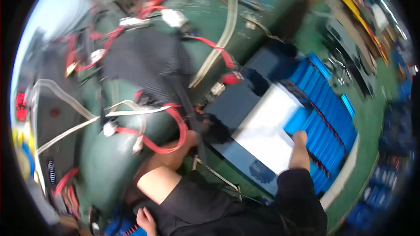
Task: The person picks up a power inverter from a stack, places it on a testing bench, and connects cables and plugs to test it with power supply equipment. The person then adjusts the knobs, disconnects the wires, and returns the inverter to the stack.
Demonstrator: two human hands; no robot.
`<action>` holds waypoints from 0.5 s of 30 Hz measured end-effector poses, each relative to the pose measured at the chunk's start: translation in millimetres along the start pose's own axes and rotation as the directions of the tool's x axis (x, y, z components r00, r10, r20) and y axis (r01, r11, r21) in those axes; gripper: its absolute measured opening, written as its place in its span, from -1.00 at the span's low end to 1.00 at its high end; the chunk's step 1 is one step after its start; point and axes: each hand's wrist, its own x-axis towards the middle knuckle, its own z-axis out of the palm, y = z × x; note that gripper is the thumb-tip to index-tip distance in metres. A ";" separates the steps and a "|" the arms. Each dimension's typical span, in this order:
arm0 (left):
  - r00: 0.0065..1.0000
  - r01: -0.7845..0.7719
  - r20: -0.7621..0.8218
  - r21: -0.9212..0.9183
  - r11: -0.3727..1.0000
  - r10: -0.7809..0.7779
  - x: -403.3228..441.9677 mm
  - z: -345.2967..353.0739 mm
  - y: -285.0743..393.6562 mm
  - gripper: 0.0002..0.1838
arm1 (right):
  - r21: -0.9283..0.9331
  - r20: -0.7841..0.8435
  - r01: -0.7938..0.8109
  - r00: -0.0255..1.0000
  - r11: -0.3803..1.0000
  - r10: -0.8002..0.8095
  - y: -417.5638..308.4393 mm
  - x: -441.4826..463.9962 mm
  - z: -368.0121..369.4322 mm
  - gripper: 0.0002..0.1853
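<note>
My right hand (299,142) reaches from a black sleeve to the edge of a row of blue-wrapped blocks. Its fingers are closed on a blue-wrapped block (298,119) that juts out over a white sheet (264,137). Dark red-and-black strips run across the row of blue blocks (326,118). At the lower edge, my left hand (146,221) shows only partly, beside a blue object with red marks (127,229). Motion blur hides whether its fingers hold anything.
A green padded surface (127,137) carries red cables (177,124), white connectors (174,18), pale straps (227,30) and a black mesh piece (146,61). Dark grey panels (232,105) lie around the white sheet. Blue packs (376,192) stand on the green floor's far side. My bent bare leg (159,183) is close by.
</note>
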 end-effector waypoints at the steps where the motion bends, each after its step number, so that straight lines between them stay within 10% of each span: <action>1: 1.000 -0.014 -0.008 -0.020 1.000 0.014 3.6 -3.9 15.2 -0.62 | 0.124 -0.015 -0.069 0.997 0.990 0.071 -4.8 -3.0 4.5 -0.62; 2: 0.999 -0.037 0.005 0.061 0.997 0.036 5.1 -7.2 22.0 -0.66 | 0.244 -0.054 -0.188 0.977 0.951 0.207 -20.3 -13.7 -5.4 -0.60; 3: 0.996 -0.075 -0.036 0.030 0.997 0.076 4.5 -3.0 24.4 -0.70 | 0.002 -0.008 0.120 0.993 0.993 -0.120 -21.1 -12.6 -9.3 -0.58; 4: 0.999 -0.031 -0.026 0.029 0.999 0.032 3.2 -9.6 37.2 -0.71 | 0.429 -0.164 0.010 0.984 0.903 0.066 -15.2 0.3 31.1 -0.57; 7: 0.995 -0.070 -0.063 0.082 0.994 0.075 -3.8 -15.9 61.3 -0.73 | -0.005 -0.117 0.247 0.962 0.969 -0.246 -6.5 28.3 110.8 -0.68; 8: 0.995 -0.052 -0.075 0.078 0.996 0.058 -2.2 -22.2 73.6 -0.72 | -0.208 -0.384 0.403 0.804 0.891 -0.453 -11.2 16.3 143.3 -0.65; 9: 0.993 -0.065 -0.093 0.076 0.995 0.072 -6.5 -11.1 55.2 -0.71 | -0.157 -0.163 0.471 0.854 0.868 -0.493 -34.7 -17.6 113.0 -0.63; 10: 0.993 -0.038 -0.108 0.029 0.999 0.041 -7.0 -6.5 43.7 -0.71 | 0.445 -0.366 0.325 0.916 0.834 -0.162 -51.4 -27.4 159.8 -0.60; 11: 0.993 -0.013 -0.119 -0.020 1.000 0.010 -3.3 -2.5 35.1 -0.70 | 0.653 -0.018 0.050 0.999 0.756 -0.050 -84.1 -101.1 75.2 -0.49; 13: 0.989 0.005 -0.146 -0.049 0.999 -0.012 9.9 -3.6 22.9 -0.71 | 0.276 -0.062 0.296 0.955 0.914 -0.291 -105.8 -139.5 79.0 -0.45; 15: 0.986 0.059 -0.152 -0.071 0.996 -0.070 13.6 -8.0 18.7 -0.71 | 0.479 0.020 0.067 0.996 0.875 -0.087 -116.0 -119.2 157.6 -0.44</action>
